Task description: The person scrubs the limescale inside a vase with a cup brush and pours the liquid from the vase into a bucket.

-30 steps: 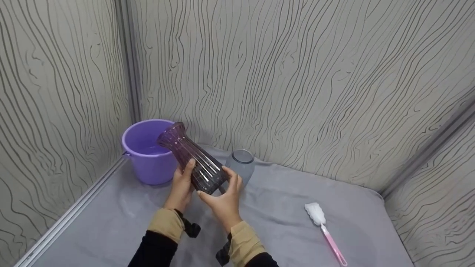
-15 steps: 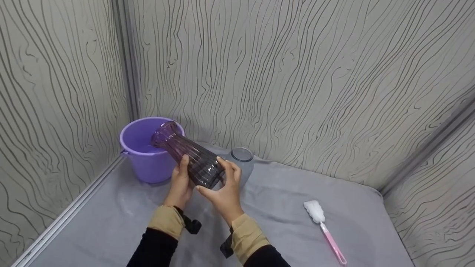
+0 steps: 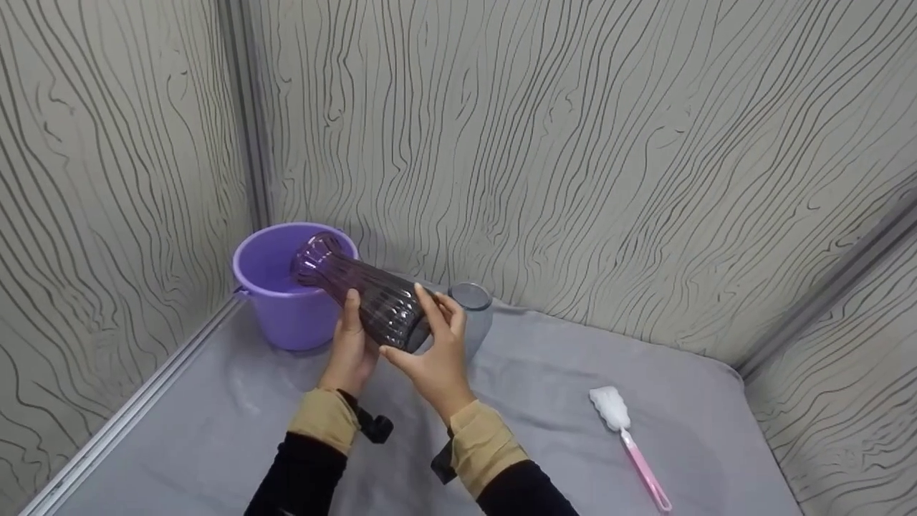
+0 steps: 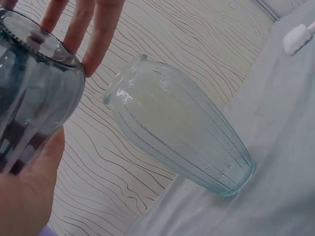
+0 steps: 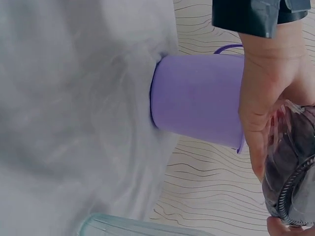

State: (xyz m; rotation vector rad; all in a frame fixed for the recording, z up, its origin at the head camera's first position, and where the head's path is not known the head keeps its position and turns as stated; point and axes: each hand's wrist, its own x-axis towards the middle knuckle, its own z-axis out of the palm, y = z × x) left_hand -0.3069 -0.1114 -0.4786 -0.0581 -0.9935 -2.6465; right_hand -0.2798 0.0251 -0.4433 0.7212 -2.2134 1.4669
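Note:
A ribbed glass vase (image 3: pixel 372 297), purple at its flared mouth and dark grey toward its base, is tilted nearly on its side. Its mouth lies over the opening of the purple bucket (image 3: pixel 297 319). My left hand (image 3: pixel 351 355) grips the vase's body from below and the left, thumb along the near side. At the base end, my right hand (image 3: pixel 440 358) holds it between thumb and fingers. The base faces the right wrist camera, where the vase (image 5: pixel 290 162) is partly cut off. Whether any liquid is in the vase or bucket, I cannot tell.
A pale blue glass vase (image 3: pixel 476 319) stands upright just behind my right hand. To the right, a white-headed brush (image 3: pixel 630 448) with a pink handle lies on the grey cloth (image 3: pixel 559 430). Patterned wall panels (image 3: pixel 501 143) close off the back and sides.
The held vase has tipped further toward horizontal. Its mouth has shifted left over the bucket, and its base has risen with my right hand.

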